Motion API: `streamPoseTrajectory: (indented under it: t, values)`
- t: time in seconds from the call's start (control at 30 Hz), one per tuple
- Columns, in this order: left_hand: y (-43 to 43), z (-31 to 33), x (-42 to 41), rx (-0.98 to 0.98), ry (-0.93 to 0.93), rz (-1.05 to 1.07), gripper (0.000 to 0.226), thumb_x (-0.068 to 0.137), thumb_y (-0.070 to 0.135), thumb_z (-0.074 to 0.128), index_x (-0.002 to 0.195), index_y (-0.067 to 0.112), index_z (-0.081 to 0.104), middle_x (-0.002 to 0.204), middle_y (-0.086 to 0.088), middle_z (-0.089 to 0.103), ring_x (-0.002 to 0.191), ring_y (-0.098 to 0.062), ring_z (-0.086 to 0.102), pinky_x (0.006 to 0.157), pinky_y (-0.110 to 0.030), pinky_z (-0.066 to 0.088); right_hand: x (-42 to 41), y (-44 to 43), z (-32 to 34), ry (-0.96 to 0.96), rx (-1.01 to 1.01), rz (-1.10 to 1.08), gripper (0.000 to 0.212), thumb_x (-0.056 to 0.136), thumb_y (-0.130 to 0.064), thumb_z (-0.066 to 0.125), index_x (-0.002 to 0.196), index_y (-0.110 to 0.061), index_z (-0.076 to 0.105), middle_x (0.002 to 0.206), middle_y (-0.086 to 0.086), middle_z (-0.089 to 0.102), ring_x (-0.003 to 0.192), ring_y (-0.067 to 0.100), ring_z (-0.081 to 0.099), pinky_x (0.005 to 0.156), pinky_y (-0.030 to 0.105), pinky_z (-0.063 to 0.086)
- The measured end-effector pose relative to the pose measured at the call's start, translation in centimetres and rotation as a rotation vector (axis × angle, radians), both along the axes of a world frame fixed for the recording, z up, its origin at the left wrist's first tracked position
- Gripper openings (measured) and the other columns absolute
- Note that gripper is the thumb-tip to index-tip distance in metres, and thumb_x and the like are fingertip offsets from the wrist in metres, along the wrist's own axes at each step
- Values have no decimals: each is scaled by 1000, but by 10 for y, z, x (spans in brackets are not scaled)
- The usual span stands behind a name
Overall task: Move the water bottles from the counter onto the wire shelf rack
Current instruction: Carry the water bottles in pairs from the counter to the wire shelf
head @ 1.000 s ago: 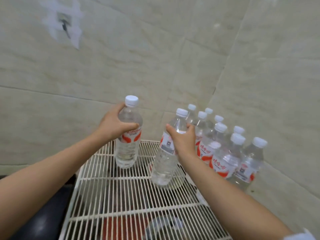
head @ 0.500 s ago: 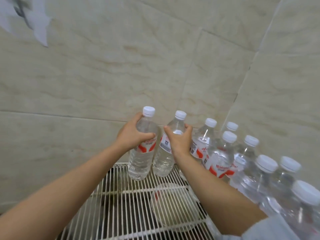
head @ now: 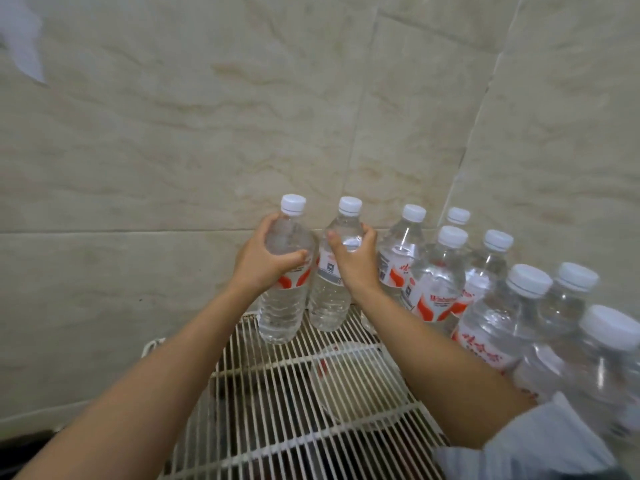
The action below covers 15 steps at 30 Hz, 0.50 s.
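Note:
My left hand point(head: 265, 263) grips a clear water bottle point(head: 281, 308) with a white cap and a red and white label. Its base stands on the white wire shelf rack point(head: 277, 420) near the back wall. My right hand point(head: 353, 263) grips a second bottle point(head: 328, 299) right beside it, also upright on the rack. Several more bottles point(head: 436, 282) of the same kind stand packed together along the rack's right side, up to the corner of the walls.
Beige tiled walls point(head: 207, 133) close the rack in at the back and on the right. Through the wires a round pale container point(head: 349, 379) and dark items show on the level below. A dark surface point(head: 20, 448) lies at the lower left.
Both hands have carried their bottles back towards the wall and closer together, next to the group on the right. The camera has moved forward and tilted.

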State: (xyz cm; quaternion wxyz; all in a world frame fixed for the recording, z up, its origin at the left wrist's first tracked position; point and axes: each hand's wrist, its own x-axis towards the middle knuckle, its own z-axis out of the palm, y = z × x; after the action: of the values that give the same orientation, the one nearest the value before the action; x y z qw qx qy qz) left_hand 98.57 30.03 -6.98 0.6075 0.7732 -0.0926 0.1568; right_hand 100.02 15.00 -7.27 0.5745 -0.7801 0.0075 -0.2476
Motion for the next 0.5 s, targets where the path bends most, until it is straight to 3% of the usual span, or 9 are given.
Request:
streamPoseTrajectory:
  t: [0.07,0.17,0.27,0.37,0.47,0.5]
  values:
    - [4,0,-2,-1,-14,-37,67,67,18,77,124,27,44,118,-8,61,106,-27,60,92,-50,49,-7,-4,5,61,32,42,59,85,-53,45,131,-18,30,124,4,48,116,25,48,94,41,41]
    - [4,3,-7,10,-11,-73,64,70,17,75,125,27,43,118,-9,60,104,-28,61,87,-47,53,-27,-4,14,63,24,16,60,89,-56,28,137,-19,27,142,9,39,128,28,39,106,51,32]
    - [3,5,-15,-20,20,-72,64,72,17,74,126,24,41,122,-12,57,106,-29,59,88,-46,52,-54,0,20,-4,-45,25,60,90,-56,23,135,-17,32,142,9,38,129,25,36,108,49,29]
    - [4,7,-25,-9,124,-66,78,73,25,74,138,22,30,131,-14,52,112,-30,56,92,-40,49,-91,-4,22,-123,-219,67,71,82,-63,19,131,-16,37,138,7,38,127,20,35,109,41,28]
    - [12,8,-40,111,194,-14,88,75,26,73,144,9,21,134,-11,48,125,-34,46,93,-25,47,-123,-16,28,-192,-352,159,79,75,-65,16,131,-14,38,136,5,38,127,16,35,106,31,26]
    - [16,7,-47,157,223,31,88,75,26,73,144,8,20,140,-14,42,129,-34,41,99,-29,43,-131,-19,30,-184,-385,197,78,75,-64,17,131,-14,38,136,5,37,127,16,35,105,30,25]
